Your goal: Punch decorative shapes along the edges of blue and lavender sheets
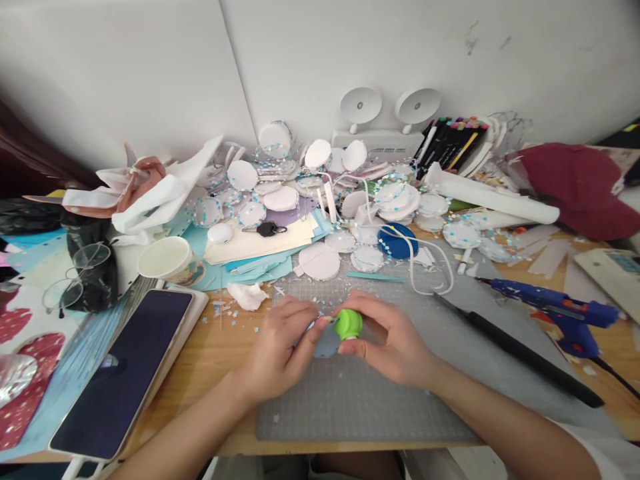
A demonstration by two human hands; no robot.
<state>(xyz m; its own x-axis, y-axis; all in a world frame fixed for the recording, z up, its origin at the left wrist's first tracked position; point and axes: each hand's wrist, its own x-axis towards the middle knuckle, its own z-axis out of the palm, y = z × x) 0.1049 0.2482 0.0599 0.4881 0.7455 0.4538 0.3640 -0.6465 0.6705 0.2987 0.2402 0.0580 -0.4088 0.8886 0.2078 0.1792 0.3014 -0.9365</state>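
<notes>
The small, round, bright green plastic thing [349,323] is in the right hand [400,333], above the grey cutting mat [370,407] with thin grid lines. The right hand curls around it, with its first finger over the top and its thumb at the bottom, so it is pinched tight and not loose. The left hand [285,347] has its thumb and first finger pressed together, and its tips come right up beside the green thing, on its left side. The left hand seems to pinch a thin, pale blue piece [327,345], which shows in the gap between the two hands, just under the green thing. I cannot tell if the blue piece hangs from the fingers or lies on the mat. The green thing looks as wide as it is tall, so I cannot see a long way to it. A little dark spot on its side faces the left fingertips, so the two hands meet from opposite sides. The right hand is the nearer one, as it touches the green thing. Behind the hands, a thin teal strip [375,277] lies sideways on the mat, and a white crumpled tissue [247,295] sits past the left hand. A long black tool [525,353] lies slanted to the right of the right arm, with a blue glue gun [560,307] near it.
</notes>
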